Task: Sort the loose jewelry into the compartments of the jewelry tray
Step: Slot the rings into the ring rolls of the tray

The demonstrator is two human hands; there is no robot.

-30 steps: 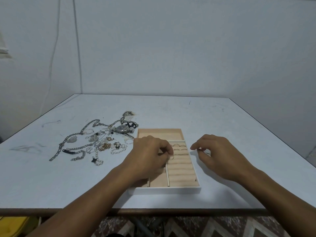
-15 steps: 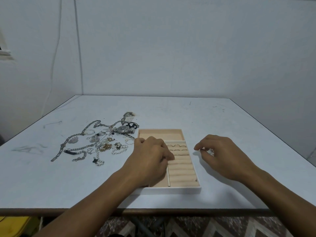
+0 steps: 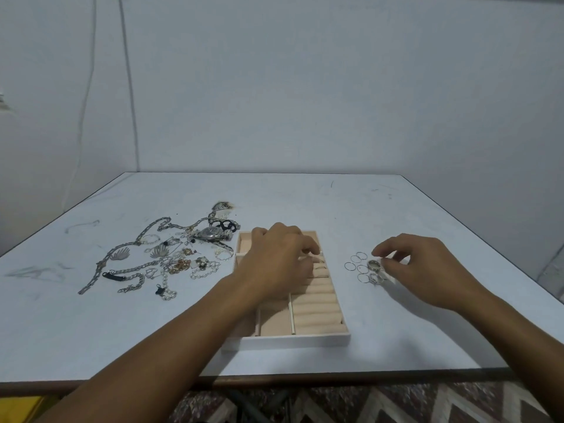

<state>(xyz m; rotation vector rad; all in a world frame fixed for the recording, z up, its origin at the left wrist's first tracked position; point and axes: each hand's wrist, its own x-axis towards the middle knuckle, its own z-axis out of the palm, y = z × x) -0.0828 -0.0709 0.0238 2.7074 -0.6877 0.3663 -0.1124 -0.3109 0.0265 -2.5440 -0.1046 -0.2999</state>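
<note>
The jewelry tray (image 3: 287,338) holds a few rings (image 3: 321,269) at the far end of its right-hand ring rolls, and our left grip (image 3: 280,257) curls over them; we cannot tell whether it pinches one. Just right of the tray our right grip (image 3: 418,264) curls over loose rings (image 3: 361,268) on the desk (image 3: 305,203), its hold unclear, while tangled chains (image 3: 134,267) lie left of the tray.

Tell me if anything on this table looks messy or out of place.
Yes: the tangled heap of silver chains, pearl strands and a wristwatch sprawls on the white table left of the beige compartmented jewelry tray, pieces overlapping. A cluster of thin silver rings lies loose to the tray's right. Nothing looks broken.
</note>
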